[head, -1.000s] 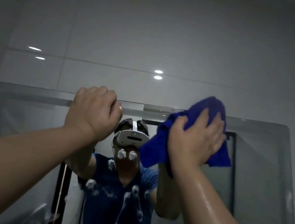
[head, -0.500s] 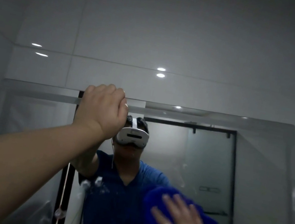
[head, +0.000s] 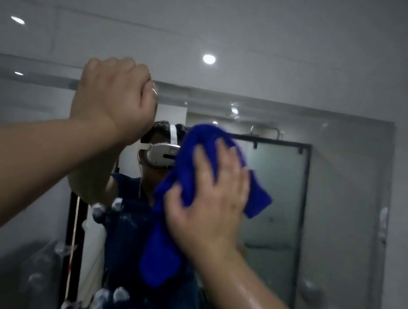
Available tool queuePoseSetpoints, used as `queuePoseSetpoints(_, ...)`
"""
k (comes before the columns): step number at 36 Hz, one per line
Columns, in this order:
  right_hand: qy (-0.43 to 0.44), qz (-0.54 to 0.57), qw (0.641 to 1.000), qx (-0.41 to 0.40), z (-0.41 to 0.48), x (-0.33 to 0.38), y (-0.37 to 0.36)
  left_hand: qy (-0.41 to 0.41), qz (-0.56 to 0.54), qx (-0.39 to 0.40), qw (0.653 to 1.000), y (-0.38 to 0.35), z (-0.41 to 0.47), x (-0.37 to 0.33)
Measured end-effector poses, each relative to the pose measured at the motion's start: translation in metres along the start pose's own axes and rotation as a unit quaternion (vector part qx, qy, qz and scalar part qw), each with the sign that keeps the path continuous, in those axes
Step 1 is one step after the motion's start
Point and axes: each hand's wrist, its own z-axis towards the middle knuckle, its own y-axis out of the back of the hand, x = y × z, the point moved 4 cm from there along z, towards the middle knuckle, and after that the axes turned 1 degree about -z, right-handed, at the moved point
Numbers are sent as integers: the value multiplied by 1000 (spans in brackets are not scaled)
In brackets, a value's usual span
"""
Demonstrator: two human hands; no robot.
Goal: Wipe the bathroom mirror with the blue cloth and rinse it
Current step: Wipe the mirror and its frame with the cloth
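Observation:
The bathroom mirror [head: 338,205] fills the lower wall ahead, its top edge running across the middle of the view. My right hand [head: 213,196] presses the crumpled blue cloth [head: 165,243] flat against the glass at the centre; the cloth hangs down below my palm. My left hand [head: 113,97] is curled over the mirror's top edge at the upper left, fingers closed on it. Foam blobs and water drops [head: 115,296] cling to the lower middle of the glass. My right forearm is wet.
Grey tiled wall [head: 247,25] rises above the mirror, with bright ceiling-light reflections. The mirror shows a person in a blue shirt with a white headset and a black-framed glass shower door [head: 277,194]. The mirror's right edge [head: 380,240] meets bare wall.
My right hand has swept the cloth from the mirror's top down to the bottom and back up to the centre. The view has shifted slightly. My left hand keeps its grip on the top edge.

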Motion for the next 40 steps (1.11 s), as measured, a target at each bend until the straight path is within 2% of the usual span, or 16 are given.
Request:
queuePoseSetpoints(2, 113, -2, 991, 75, -56, 9, -12, -3, -6, -4, 1000, 0, 0, 0)
queuePoseSetpoints(5, 216, -22, 966, 139, -123, -13, -15, -14, -4, -6, 1000, 3, 0, 1)
queuePoseSetpoints(10, 259, -49, 956, 130, -128, -96, 14, -13, 2, -6, 1000, 2, 2, 0)
queuePoseSetpoints(13, 178, -40, 981, 69, -64, -136, 40, -1, 10, -7, 1000, -1, 0, 1)
queuePoseSetpoints(16, 15, -21, 999, -32, 21, -141, 56, 3, 8, -8, 1000, -2, 0, 1)
queuePoseSetpoints(19, -141, 4, 984, -111, 93, -104, 54, 1, 7, -13, 1000, -2, 0, 3)
queuePoseSetpoints(22, -199, 26, 970, -139, 130, -47, 40, -11, 8, -18, 1000, -1, 0, 1)
queuePoseSetpoints(24, -168, 32, 977, -130, 129, -2, 22, -17, 12, -15, 1000, -1, 1, 1)
queuePoseSetpoints(26, -93, 40, 987, -123, 110, 39, 5, -21, 21, -18, 999, -4, 2, 4)
queuePoseSetpoints(29, -9, 53, 994, -91, 65, 67, -13, -40, 27, -18, 999, -3, 4, 6)
queuePoseSetpoints(32, 42, 45, 997, -47, 28, 59, -17, -47, 23, -18, 998, -1, 3, 5)
queuePoseSetpoints(36, 170, 21, 985, 26, -17, 23, -13, -37, 24, -9, 999, 4, 0, -1)
queuePoseSetpoints(40, 250, 17, 968, 14, -21, -41, 11, -27, 33, -5, 999, 9, 0, -5)
